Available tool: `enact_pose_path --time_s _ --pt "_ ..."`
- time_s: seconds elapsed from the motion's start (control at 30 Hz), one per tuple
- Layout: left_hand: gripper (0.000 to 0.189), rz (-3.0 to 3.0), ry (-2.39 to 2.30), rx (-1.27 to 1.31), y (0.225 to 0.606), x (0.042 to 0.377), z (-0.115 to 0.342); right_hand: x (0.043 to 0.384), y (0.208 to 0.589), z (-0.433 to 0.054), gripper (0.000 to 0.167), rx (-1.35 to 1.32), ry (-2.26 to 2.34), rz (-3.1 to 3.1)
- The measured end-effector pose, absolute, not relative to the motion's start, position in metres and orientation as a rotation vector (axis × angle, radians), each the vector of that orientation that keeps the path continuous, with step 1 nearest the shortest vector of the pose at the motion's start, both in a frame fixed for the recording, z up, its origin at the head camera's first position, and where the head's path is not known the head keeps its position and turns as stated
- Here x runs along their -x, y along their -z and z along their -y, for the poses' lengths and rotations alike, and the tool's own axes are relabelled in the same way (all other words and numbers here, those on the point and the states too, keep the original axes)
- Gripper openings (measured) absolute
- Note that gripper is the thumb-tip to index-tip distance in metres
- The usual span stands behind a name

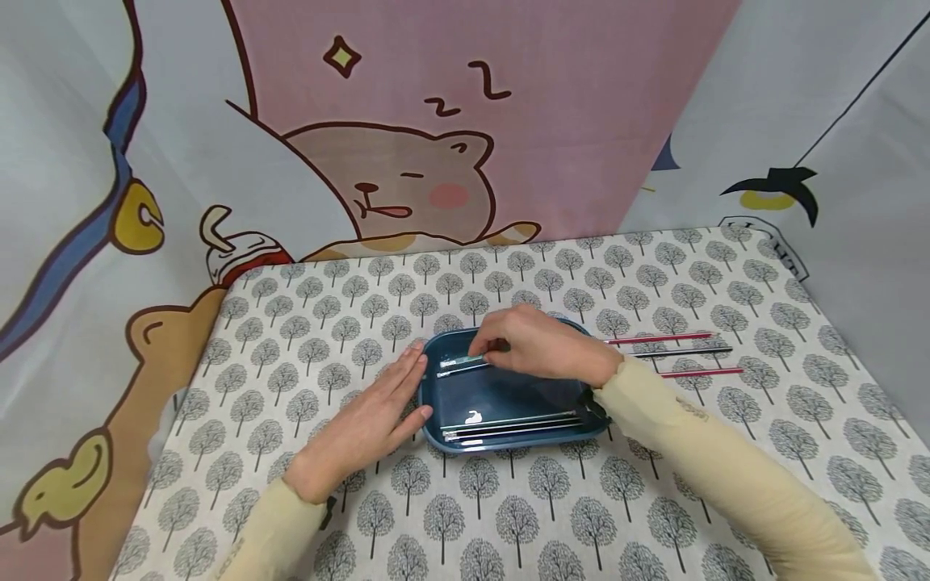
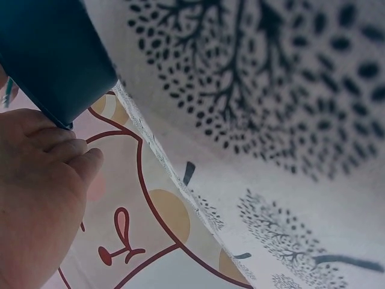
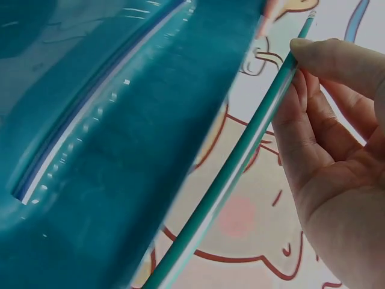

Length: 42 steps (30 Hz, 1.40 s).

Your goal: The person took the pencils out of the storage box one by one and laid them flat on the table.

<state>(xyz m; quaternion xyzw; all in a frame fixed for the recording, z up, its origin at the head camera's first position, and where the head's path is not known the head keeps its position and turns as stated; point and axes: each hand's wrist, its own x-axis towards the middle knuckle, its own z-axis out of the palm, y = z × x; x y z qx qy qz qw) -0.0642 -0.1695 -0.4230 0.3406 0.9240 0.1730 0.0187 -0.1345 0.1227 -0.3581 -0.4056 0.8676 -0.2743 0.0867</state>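
A dark blue-green tray [image 1: 501,395] stands on the table. My right hand [image 1: 526,343] reaches over its far side and pinches a green pencil [image 3: 234,156] between thumb and fingers, close to one end. Inside the tray a blue pencil [image 3: 102,99] with a bright highlight lies near the green one. Along the near wall several pencils [image 1: 508,431] lie side by side, their right ends overlapped by the right wrist's dark strap. My left hand [image 1: 370,420] rests at the tray's left rim with its fingers fairly straight, holding nothing.
To the tray's right, a red pencil [image 1: 668,337], a dark pencil [image 1: 690,352] and another red pencil [image 1: 705,372] lie on the tree-print tablecloth [image 1: 407,528]. Behind the table hangs a cartoon-bear curtain [image 1: 567,121].
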Motion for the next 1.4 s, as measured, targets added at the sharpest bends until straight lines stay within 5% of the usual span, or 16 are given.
enact_pose_path --time_s 1.4 --pt "0.073 -2.876 -0.506 -1.046 0.422 0.062 0.168 0.095 0.307 -0.161 0.025 1.457 0.976 -2.74"
